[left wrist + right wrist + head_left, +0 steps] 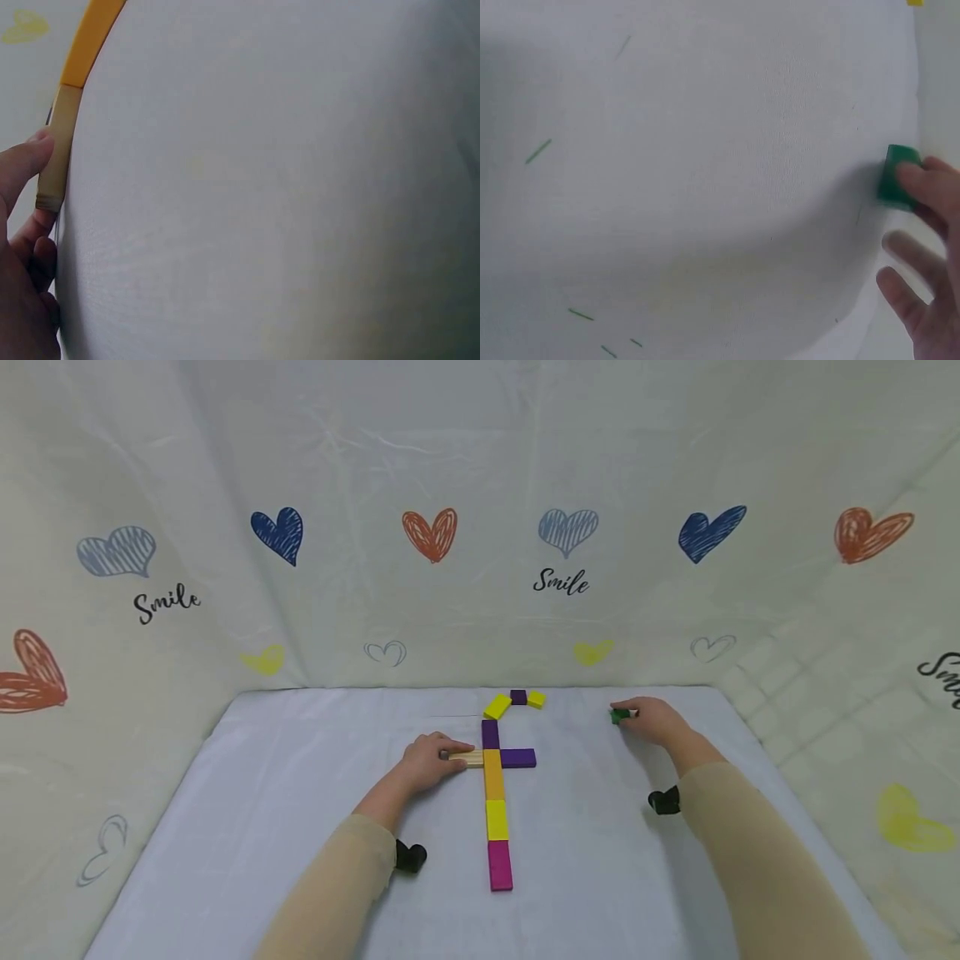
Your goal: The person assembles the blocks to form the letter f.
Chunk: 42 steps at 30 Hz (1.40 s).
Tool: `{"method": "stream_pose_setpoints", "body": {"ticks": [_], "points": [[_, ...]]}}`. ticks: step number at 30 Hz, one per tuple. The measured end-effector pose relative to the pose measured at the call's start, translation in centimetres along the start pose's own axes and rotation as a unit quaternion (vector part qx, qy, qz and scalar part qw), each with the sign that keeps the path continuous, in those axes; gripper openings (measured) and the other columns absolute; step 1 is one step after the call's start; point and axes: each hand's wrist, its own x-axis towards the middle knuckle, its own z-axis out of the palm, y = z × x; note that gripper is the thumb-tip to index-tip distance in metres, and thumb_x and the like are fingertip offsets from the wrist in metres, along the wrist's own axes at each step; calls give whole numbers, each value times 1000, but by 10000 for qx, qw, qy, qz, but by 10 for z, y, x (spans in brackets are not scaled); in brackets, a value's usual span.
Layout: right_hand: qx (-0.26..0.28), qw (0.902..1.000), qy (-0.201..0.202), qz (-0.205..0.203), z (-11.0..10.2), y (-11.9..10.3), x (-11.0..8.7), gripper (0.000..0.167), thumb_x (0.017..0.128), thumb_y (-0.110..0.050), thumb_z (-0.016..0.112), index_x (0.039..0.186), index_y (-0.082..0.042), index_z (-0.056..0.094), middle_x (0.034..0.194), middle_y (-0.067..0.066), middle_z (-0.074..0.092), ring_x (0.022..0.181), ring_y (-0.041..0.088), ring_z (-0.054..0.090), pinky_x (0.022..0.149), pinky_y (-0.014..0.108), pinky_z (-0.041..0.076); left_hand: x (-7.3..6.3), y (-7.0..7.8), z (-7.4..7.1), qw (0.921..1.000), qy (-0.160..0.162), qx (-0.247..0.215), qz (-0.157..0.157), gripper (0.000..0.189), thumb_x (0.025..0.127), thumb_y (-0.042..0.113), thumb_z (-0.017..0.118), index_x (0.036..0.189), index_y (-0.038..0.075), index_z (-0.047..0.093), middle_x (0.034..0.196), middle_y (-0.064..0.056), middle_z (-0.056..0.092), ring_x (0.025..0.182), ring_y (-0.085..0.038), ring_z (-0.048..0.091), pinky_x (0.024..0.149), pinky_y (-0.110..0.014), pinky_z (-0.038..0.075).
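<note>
My left hand [427,762] pinches a plain wooden block [474,760] between thumb and fingers. That block lies flat, its far end against the side of an orange block [493,775]. Opposite it, a purple block [518,758] points to the right. Further right, my right hand [654,722] holds a small green block [618,716] between thumb and fingertips, close over the table. In the right wrist view, the thumb covers part of the green block [895,178], while the other fingers are spread away from it.
Below the orange block run a yellow block [497,820] and a magenta block [500,865]. Above it stands a purple block [490,734], then a tilted yellow block [497,707], a small dark purple block [518,697] and a small yellow one [536,700]. A heart-printed curtain [480,618] backs the white table [300,760].
</note>
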Motion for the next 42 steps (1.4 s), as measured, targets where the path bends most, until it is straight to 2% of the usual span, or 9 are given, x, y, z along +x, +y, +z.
{"method": "stream_pose_setpoints", "body": {"ticks": [8, 15, 22, 27, 33, 37, 42], "points": [[286, 9994, 31, 183, 0, 2, -3, 50, 96, -30, 67, 141, -11, 56, 140, 25, 51, 125, 44, 46, 104, 60, 36, 0, -1, 1, 10000, 25, -15, -60, 30, 93, 39, 68, 122, 44, 69, 122, 3, 59, 111, -23, 46, 94, -45, 42], [494, 9985, 235, 28, 7, -9, -6, 53, 95, -35, 67, 142, -11, 55, 136, 21, 54, 110, 35, 51, 92, 51, 44, -1, 0, 2, 9999, 8, 50, -123, 31, 93, 39, 68, 124, 43, 68, 125, 1, 58, 114, -24, 46, 97, -46, 41], [766, 9960, 454, -118, 22, -26, 0, 53, 94, -38, 68, 140, -14, 58, 129, 14, 58, 102, 30, 50, 82, 41, 45, -2, 2, 1, 9999, 12, 9, -122, 30, 93, 39, 68, 123, 44, 69, 125, 1, 59, 114, -24, 46, 96, -47, 41], [867, 9948, 511, -141, 34, -48, 6, 49, 93, -37, 69, 138, -17, 61, 128, 12, 59, 102, 29, 51, 83, 41, 46, -2, 1, 0, 9999, -7, 14, -101, 30, 93, 39, 68, 123, 44, 69, 125, 2, 59, 114, -24, 46, 96, -46, 41], [755, 9945, 651, -329, 44, -75, 10, 43, 94, -34, 69, 133, -17, 65, 125, 12, 63, 100, 27, 54, 86, 42, 47, -2, 2, -1, 9999, 39, 90, 100, 31, 93, 37, 69, 124, 40, 69, 121, 1, 60, 109, -23, 47, 93, -44, 40], [711, 9937, 743, -446, 50, -86, 12, 42, 94, -33, 70, 132, -17, 66, 122, 11, 64, 98, 27, 55, 83, 41, 48, -3, 2, -1, 9999, -1, 79, 79, 32, 93, 38, 68, 125, 40, 69, 121, 2, 60, 109, -23, 46, 92, -44, 41], [613, 9934, 880, -398, 55, -95, 15, 39, 94, -32, 69, 131, -18, 67, 125, 13, 63, 104, 28, 58, 87, 43, 49, -2, 0, 0, 10000, -15, 33, 60, 31, 93, 38, 68, 124, 42, 69, 122, 2, 59, 110, -23, 46, 93, -44, 41]]}}
